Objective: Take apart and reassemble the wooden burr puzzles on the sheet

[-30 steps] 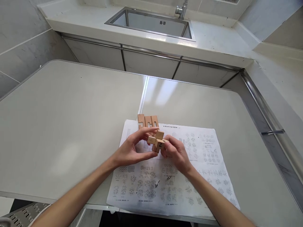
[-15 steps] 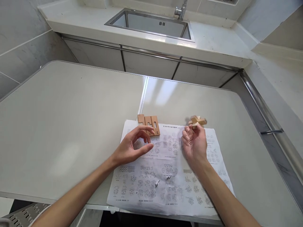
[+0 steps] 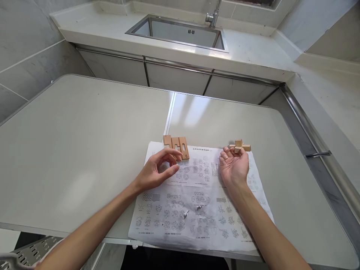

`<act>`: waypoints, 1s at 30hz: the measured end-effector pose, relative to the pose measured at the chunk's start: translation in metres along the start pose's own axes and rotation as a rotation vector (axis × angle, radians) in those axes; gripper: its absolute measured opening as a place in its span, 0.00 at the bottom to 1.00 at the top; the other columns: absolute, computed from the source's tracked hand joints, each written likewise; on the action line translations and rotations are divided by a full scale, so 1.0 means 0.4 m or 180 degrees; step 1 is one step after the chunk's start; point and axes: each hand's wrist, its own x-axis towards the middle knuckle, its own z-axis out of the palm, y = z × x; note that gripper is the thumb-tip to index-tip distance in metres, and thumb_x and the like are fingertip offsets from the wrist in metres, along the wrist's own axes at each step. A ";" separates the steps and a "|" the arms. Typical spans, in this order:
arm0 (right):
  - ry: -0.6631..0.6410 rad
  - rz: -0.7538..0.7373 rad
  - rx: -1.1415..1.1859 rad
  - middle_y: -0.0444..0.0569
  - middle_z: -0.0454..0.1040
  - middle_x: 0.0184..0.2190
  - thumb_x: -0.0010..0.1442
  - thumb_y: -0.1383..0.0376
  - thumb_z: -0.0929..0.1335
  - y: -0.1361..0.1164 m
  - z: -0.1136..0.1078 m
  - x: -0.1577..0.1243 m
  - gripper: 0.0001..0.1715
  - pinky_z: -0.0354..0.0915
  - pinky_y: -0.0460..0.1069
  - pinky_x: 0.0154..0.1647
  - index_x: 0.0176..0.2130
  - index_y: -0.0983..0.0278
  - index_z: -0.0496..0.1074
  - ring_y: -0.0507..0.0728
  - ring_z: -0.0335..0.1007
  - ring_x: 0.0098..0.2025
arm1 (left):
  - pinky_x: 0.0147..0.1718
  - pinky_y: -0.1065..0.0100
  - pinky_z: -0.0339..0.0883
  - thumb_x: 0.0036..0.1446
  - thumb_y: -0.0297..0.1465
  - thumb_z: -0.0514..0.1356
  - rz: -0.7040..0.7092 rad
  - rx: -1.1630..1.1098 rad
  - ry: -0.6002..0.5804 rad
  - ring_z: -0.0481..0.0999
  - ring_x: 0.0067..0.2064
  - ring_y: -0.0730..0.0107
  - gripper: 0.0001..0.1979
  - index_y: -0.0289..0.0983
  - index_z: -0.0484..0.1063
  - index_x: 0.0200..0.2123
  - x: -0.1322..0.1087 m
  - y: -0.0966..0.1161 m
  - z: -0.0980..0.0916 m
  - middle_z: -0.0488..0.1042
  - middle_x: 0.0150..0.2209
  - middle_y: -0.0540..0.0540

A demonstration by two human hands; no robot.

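Near the back right corner of the printed sheet is a small interlocking wooden burr puzzle point(image 3: 239, 145), its short pale bars crossing. My right hand point(image 3: 234, 167) is turned palm up and holds it at the fingertips, the other fingers curled. The fingers' far side is hidden. To the left, my left hand point(image 3: 159, 168) is held above the paper with thumb and fingers apart, holding nothing. Just beyond its fingers lie flat notched wooden pieces point(image 3: 184, 147) set side by side, partly covered by that hand; one is marked 2.
The creased sheet point(image 3: 194, 236) of printed diagrams lies under both hands, with small torn spots. It rests on a pale folding table point(image 3: 70, 150) with a seam down the middle. Beyond stand a counter with a sink point(image 3: 180, 35) and a faucet point(image 3: 213, 18).
The burr puzzle has turned in my right hand, showing its bars from another side, and the right palm has rolled further upward. My left hand has barely moved.
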 end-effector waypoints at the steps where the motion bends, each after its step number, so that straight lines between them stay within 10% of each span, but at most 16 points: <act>1: -0.0001 0.0015 0.0015 0.43 0.69 0.28 0.69 0.61 0.61 -0.001 -0.001 0.001 0.13 0.56 0.41 0.15 0.31 0.61 0.63 0.48 0.60 0.21 | 0.47 0.63 0.74 0.67 0.35 0.63 0.0002 -0.0010 0.0000 0.77 0.40 0.69 0.13 0.39 0.74 0.52 0.000 -0.001 -0.001 0.77 0.43 0.44; 15: -0.0202 0.0091 0.0102 0.43 0.69 0.28 0.70 0.57 0.60 0.017 -0.012 0.001 0.17 0.59 0.41 0.18 0.31 0.62 0.66 0.47 0.61 0.21 | 0.38 0.66 0.73 0.67 0.38 0.62 -0.0165 -0.0030 0.0019 0.76 0.37 0.68 0.10 0.38 0.75 0.46 -0.002 0.006 0.001 0.76 0.37 0.46; 30: -0.2078 -0.0853 -0.2446 0.43 0.72 0.25 0.70 0.54 0.68 0.084 0.008 -0.096 0.19 0.62 0.45 0.26 0.31 0.61 0.72 0.51 0.63 0.25 | 0.26 0.72 0.61 0.69 0.44 0.60 -0.0547 0.0242 0.0708 0.65 0.25 0.76 0.17 0.37 0.70 0.33 0.012 0.014 0.000 0.69 0.25 0.53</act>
